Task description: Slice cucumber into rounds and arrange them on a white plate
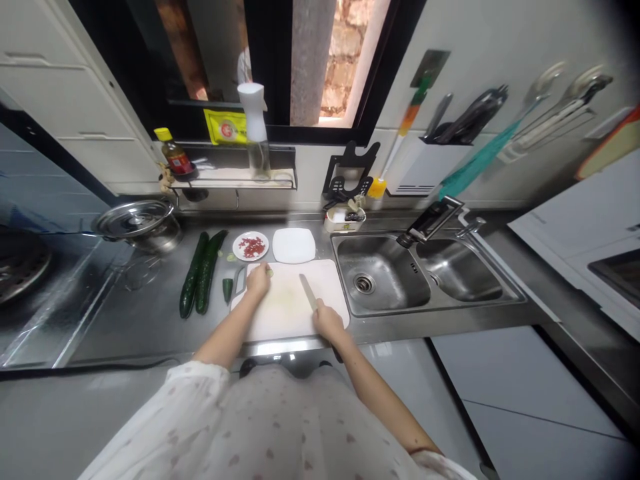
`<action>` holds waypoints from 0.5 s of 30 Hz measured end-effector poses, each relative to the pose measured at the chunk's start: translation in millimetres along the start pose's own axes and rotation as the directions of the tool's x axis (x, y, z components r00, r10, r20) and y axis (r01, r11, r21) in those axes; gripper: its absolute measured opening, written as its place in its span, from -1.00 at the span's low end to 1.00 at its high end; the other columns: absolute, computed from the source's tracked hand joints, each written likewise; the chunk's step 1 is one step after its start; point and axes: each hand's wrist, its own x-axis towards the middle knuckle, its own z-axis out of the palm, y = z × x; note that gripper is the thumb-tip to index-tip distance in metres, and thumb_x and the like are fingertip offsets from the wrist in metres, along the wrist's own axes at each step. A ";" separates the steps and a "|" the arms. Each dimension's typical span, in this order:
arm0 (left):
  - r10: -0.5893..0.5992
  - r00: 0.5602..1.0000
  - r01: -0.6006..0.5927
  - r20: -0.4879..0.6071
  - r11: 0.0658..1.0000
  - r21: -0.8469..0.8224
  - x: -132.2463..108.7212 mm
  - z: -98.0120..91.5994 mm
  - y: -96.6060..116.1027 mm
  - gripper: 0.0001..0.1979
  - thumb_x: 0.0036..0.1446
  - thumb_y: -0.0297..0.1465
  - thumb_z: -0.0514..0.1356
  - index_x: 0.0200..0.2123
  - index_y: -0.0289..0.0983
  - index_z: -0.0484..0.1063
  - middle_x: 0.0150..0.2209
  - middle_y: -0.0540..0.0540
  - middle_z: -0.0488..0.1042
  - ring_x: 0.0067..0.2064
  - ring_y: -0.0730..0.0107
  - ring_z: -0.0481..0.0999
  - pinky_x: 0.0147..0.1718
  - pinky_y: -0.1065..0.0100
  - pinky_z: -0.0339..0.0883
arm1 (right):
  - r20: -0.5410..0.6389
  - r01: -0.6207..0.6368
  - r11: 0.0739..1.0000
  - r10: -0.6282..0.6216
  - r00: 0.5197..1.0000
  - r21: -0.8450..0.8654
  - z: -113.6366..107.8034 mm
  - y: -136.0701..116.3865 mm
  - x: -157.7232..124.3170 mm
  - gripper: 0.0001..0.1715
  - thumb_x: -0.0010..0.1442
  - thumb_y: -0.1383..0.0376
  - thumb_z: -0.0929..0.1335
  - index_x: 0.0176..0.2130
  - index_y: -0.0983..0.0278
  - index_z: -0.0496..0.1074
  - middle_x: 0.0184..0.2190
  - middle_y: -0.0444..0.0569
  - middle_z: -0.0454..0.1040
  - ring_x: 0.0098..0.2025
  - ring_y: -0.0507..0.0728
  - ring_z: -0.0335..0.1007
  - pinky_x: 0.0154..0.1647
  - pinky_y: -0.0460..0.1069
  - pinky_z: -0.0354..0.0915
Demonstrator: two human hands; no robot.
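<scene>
My right hand [329, 321] is wrapped round the handle of a knife [309, 292], whose blade points up and left over the white cutting board [285, 313]. At the board's upper left corner, my left hand [259, 280] is closed, with a small pale green piece [270, 273] showing at its fingertips. Left of the board stands a short green cucumber end [227, 290]. Two long cucumbers [193, 277] lie side by side further left. Behind the board are a plate of chopped red pieces [251, 247] and a bare white plate [294, 245].
A double sink [385, 273] with a black faucet [430, 223] adjoins the board's right side. A lidded steel pot [145, 227] stands at the back left. Behind the plates, a small container [345, 219] sits against the wall, below a shelf [235, 179] with bottles.
</scene>
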 end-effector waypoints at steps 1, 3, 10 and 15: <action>-0.033 0.999 0.034 0.013 0.998 -0.054 -2.1 0.9 0.0 -0.79 0.14 -0.45 0.08 -0.15 -0.23 0.41 -0.20 -0.14 0.50 -0.12 0.28 0.45 -0.16 0.36 0.24 | -0.003 0.003 1.000 -0.003 1.000 0.000 0.1 0.0 0.0 -0.63 0.28 0.34 0.11 0.07 0.29 0.18 -0.22 0.12 0.50 -0.19 0.16 0.44 -0.31 -0.03 0.18; -0.072 0.996 0.078 0.044 0.985 -0.156 -8.9 3.0 0.7 -0.79 0.11 -0.44 0.12 -0.17 -0.24 0.43 -0.23 -0.10 0.52 -0.16 0.32 0.46 -0.19 0.40 0.24 | -0.006 0.007 1.000 -0.007 1.000 0.002 0.3 -0.2 0.1 -0.63 0.28 0.33 0.11 0.07 0.29 0.17 -0.22 0.12 0.50 -0.19 0.17 0.44 -0.30 -0.03 0.18; -0.064 0.992 0.089 0.109 0.966 -0.243 -43.8 16.6 7.8 -0.80 0.02 -0.50 0.17 -0.23 -0.26 0.47 -0.32 -0.05 0.54 -0.25 0.39 0.48 -0.24 0.44 0.25 | 0.009 0.002 1.000 -0.002 1.000 -0.008 0.6 -2.1 -0.6 -0.60 0.28 0.34 0.11 0.09 0.29 0.17 -0.20 0.13 0.49 -0.17 0.18 0.43 -0.28 -0.01 0.19; -0.018 0.995 0.033 0.099 0.987 -0.155 -55.8 24.8 9.0 -0.80 0.08 -0.48 0.12 -0.21 -0.22 0.45 -0.30 -0.07 0.53 -0.22 0.34 0.48 -0.23 0.41 0.25 | -0.018 0.032 0.999 -0.033 0.999 -0.031 0.9 -1.6 -2.0 -0.62 0.28 0.34 0.11 0.08 0.30 0.18 -0.21 0.13 0.49 -0.19 0.18 0.43 -0.28 -0.01 0.19</action>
